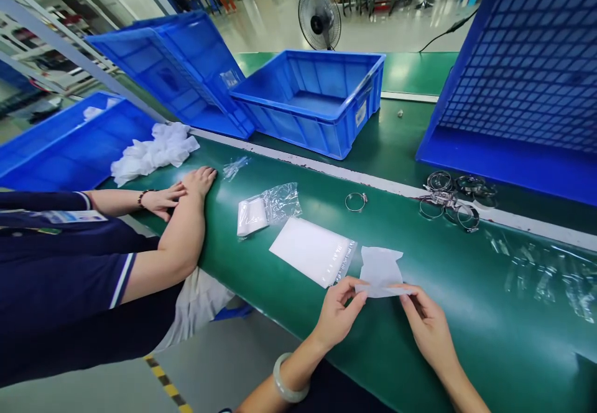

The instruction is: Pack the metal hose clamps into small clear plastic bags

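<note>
A worker's left hand (pixel 337 313) and right hand (pixel 428 324) hold a thin white sheet (pixel 381 266) by its near edge, just above a green table (pixel 450 254), below and to the right of the frame's center. The sheet, see-through enough to look faintly tinted, appears nearly weightless and limp; it would likely crease at a touch, drift in a draft and tear under a hard pull. Whether it is paper, film or thin foam cannot be told. Its near corners look the surest place to take hold, with a light pinch and only gentle tension between them.

The left hand pinches the near left corner between thumb and fingers; the right hand pinches the near right, its thumb on the near side and its fingers curled behind. A narrow folded strip spans the gap between the hands, while the rest of the sheet reaches toward the middle of the frame. Both forearms enter from the bottom edge and lean toward each other, the left wearing a pale bangle (pixel 278 377). A white stack (pixel 308 248) lies just left of the sheet.
</note>
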The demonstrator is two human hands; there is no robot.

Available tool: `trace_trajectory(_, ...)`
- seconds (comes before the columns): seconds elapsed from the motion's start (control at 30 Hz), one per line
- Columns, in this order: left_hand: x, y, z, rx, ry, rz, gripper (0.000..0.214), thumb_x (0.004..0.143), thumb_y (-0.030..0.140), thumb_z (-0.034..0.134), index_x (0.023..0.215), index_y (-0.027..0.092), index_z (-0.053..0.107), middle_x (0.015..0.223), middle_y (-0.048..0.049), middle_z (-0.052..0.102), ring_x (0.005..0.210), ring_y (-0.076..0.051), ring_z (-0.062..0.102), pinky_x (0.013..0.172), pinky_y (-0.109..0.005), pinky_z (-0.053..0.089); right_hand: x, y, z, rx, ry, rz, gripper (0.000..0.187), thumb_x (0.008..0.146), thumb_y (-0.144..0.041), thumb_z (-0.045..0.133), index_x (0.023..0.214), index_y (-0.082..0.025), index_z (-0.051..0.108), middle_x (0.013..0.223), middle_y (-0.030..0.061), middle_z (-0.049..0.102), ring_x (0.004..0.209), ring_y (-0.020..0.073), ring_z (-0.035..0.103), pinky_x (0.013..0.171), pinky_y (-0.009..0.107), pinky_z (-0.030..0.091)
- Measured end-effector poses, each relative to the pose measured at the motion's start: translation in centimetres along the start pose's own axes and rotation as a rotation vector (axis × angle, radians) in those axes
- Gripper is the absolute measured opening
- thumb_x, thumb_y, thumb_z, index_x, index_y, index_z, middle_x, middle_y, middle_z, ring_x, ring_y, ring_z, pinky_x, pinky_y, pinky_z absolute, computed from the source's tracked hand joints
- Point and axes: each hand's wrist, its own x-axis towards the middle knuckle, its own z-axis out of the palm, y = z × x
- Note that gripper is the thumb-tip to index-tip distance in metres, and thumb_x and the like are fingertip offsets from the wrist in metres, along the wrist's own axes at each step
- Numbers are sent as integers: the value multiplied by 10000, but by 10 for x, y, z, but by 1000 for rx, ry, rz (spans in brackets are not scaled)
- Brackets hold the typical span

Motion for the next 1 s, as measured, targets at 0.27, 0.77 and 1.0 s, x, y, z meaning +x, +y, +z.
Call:
trace_trajectory(0.27,14,2,6,34,71,-75,372,892,467,522,678,168,469,586,50,403,562,-86,426,550,-206,367,-1,0,7,-23,106,86,367,883,-524,511,1006,-204,643,815,21,654,812,192,625,736,287,527)
trace_trajectory(0.77,32,-4,11,222,53,-61,372,908,456,488,679,164,489,579,58,353,554,-82,338,529,-223,261,-7,-5,7,78,79,178,411,868,-566,496,982,-182,585,944,66,644,811,181,606,740,292,538)
trace_trajectory(1.0,42,-4,9,307,84,-43,365,910,440,480,676,162,514,570,53,373,549,-82,351,525,-219,262,-2,-5,9,-37,88,198,402,875,-599,439,853,-212,547,684,-11,560,642,153,548,638,282,524)
